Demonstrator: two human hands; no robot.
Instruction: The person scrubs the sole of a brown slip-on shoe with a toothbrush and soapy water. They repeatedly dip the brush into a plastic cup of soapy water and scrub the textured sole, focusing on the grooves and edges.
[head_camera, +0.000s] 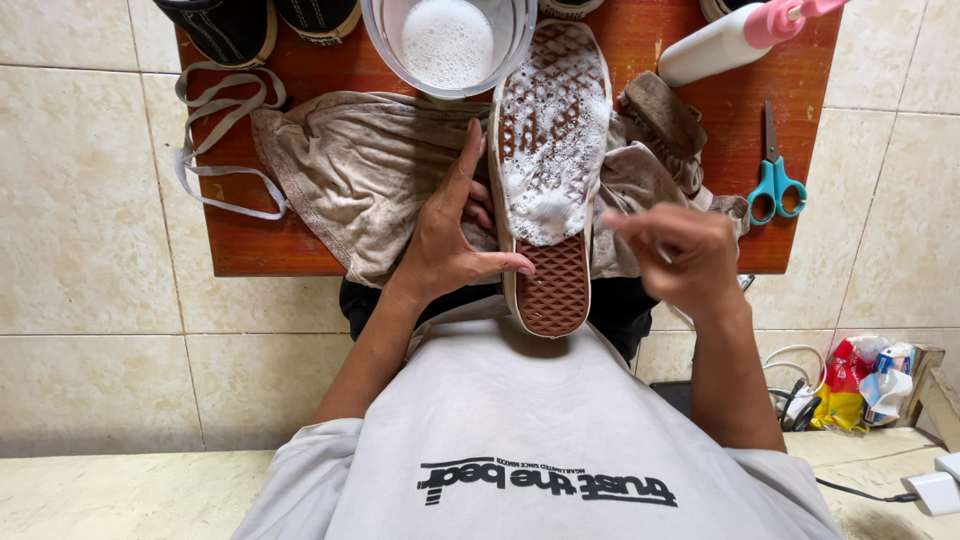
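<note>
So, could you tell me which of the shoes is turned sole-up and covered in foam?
The shoe steadied by the left hand on the dirty cloth. Its brown waffle sole faces up under white suds; the dark shoes at the board's far edge show no suds.

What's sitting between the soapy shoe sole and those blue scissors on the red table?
In the head view, a worn brown brush lies between the foamy shoe sole and the scissors, resting on the edge of the dirty cloth.
</note>
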